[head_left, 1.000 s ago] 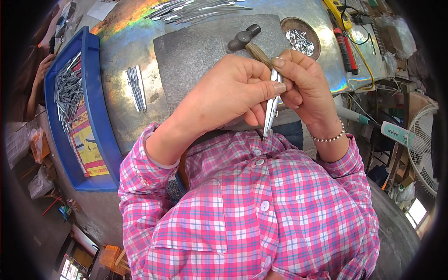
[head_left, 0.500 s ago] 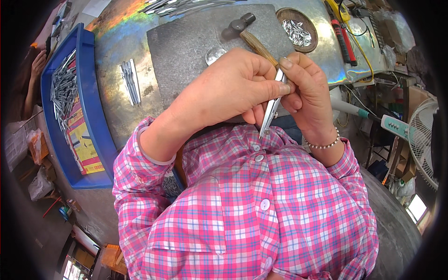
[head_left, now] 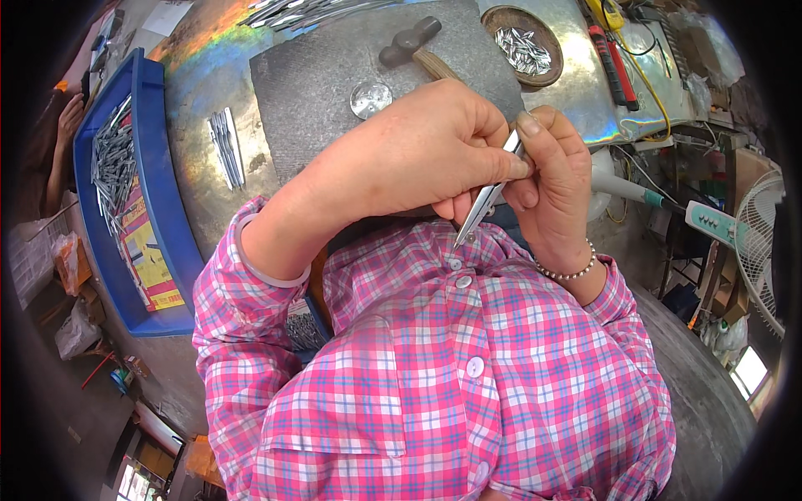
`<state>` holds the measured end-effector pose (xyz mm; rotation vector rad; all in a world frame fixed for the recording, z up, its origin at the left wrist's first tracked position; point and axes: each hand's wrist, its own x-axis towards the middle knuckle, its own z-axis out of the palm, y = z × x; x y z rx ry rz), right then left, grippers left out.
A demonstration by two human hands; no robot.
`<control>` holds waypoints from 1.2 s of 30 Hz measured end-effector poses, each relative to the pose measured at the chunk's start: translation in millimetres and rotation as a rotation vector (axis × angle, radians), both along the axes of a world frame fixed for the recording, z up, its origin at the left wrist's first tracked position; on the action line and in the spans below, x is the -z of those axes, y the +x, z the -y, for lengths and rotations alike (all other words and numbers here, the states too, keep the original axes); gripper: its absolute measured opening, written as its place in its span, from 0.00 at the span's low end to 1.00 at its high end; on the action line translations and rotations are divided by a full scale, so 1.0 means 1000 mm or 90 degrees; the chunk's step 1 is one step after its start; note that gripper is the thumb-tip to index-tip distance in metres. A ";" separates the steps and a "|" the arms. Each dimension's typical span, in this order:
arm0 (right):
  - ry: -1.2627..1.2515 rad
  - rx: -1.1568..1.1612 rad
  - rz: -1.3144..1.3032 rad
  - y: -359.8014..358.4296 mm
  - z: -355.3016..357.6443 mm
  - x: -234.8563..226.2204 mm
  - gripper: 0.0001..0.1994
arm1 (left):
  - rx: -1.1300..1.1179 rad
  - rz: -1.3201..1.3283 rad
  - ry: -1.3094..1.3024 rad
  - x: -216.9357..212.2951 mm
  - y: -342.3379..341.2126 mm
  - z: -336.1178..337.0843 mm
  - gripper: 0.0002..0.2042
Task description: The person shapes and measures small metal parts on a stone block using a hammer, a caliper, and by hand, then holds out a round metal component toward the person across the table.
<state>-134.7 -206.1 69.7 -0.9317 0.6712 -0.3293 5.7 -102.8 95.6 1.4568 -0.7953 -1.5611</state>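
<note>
The left hand (head_left: 434, 150) and right hand (head_left: 553, 179) grip a slim, pointed silver metal piece (head_left: 483, 205); a long blue tray (head_left: 163, 184) stands left.

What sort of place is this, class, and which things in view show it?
Probably a small metalworking workshop: a hammer lies on a dark slab, a blue tray holds many slim metal pieces, and a round dish holds small shiny pieces.

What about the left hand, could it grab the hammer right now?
Probably not yet: the left hand is busy pinching a silver metal tool, though the hammer's head lies uncovered just beyond it.
</note>
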 end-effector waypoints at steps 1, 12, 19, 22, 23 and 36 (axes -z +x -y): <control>0.003 0.008 0.002 -0.001 0.001 0.000 0.08 | -0.001 -0.008 0.001 0.000 0.000 0.002 0.11; 0.018 0.013 0.024 0.005 0.015 0.005 0.07 | -0.005 0.009 -0.006 0.005 0.006 0.019 0.13; -0.091 -0.057 0.045 0.008 0.040 -0.001 0.06 | -0.031 0.159 -0.060 -0.003 0.005 0.022 0.11; -0.269 -0.041 -0.024 0.016 0.092 -0.019 0.08 | -0.206 0.071 -0.160 -0.002 0.001 0.004 0.09; -0.345 -0.111 -0.027 0.014 0.122 -0.018 0.09 | -0.201 0.079 -0.171 -0.003 -0.003 -0.005 0.09; -0.879 -0.189 -0.209 0.044 0.188 0.028 0.09 | -0.696 -0.411 -0.314 0.041 -0.020 -0.066 0.07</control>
